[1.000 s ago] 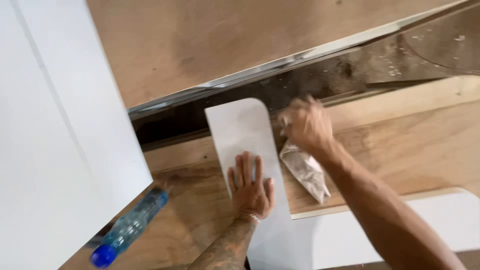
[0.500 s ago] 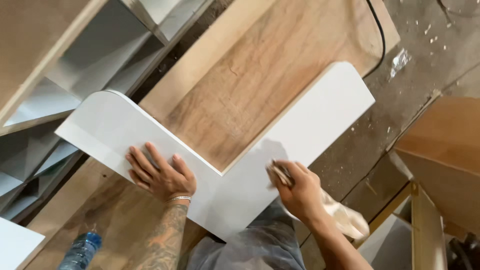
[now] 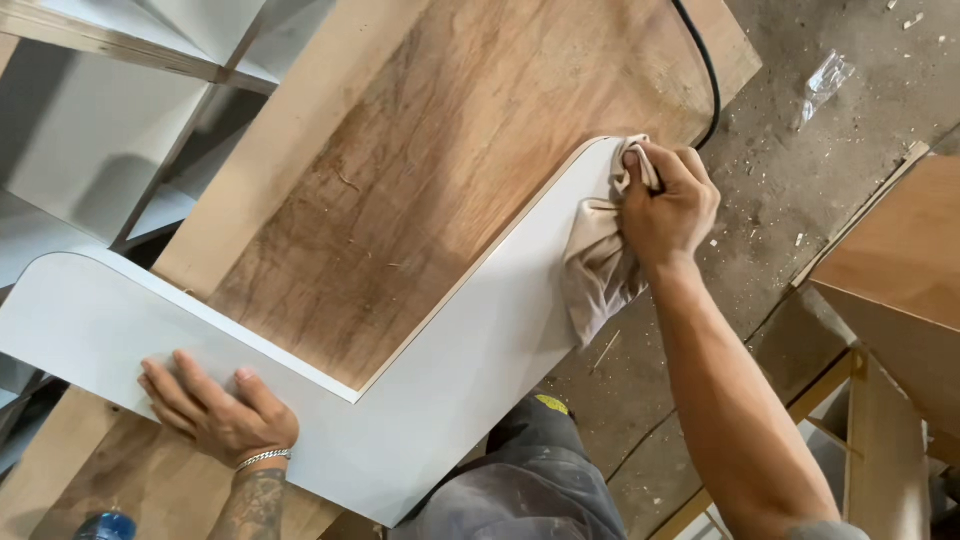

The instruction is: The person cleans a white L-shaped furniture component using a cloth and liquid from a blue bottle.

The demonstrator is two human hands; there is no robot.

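A person's right hand (image 3: 668, 200) grips a crumpled beige cloth (image 3: 600, 262) against the far rounded end of a white L-shaped panel (image 3: 430, 400), seen from the head camera looking down over a workshop bench. The fingers of that hand are curled tight into a fist around the upper part of the rag, thumb folded over it, while the loose rest of the cloth hangs down across the panel's edge and the forearm below.

The left hand (image 3: 215, 410) lies flat on the other leg of the panel, near its inner corner. Its fingers (image 3: 175, 385) are stretched out and slightly spread, palm down, pressing on the white surface and holding nothing. A silver bracelet (image 3: 262, 458) circles the wrist, above a tattooed forearm.

The white panel rests on a large brown plywood sheet (image 3: 440, 170), its two legs meeting in a corner close to the person's body; one leg runs to the left with a rounded end, the other runs up to the right, where the cloth meets it. A black cable (image 3: 708, 80) crosses the top right corner of the plywood. White shelving (image 3: 90, 150) stands at the upper left. A blue bottle cap (image 3: 105, 525) shows at the bottom left edge. The dusty concrete floor (image 3: 830, 190) to the right carries a scrap of clear plastic (image 3: 825, 80), and more wooden boards (image 3: 895, 270) stand at the right edge. Grey trousers (image 3: 530, 490) are visible below the panel.
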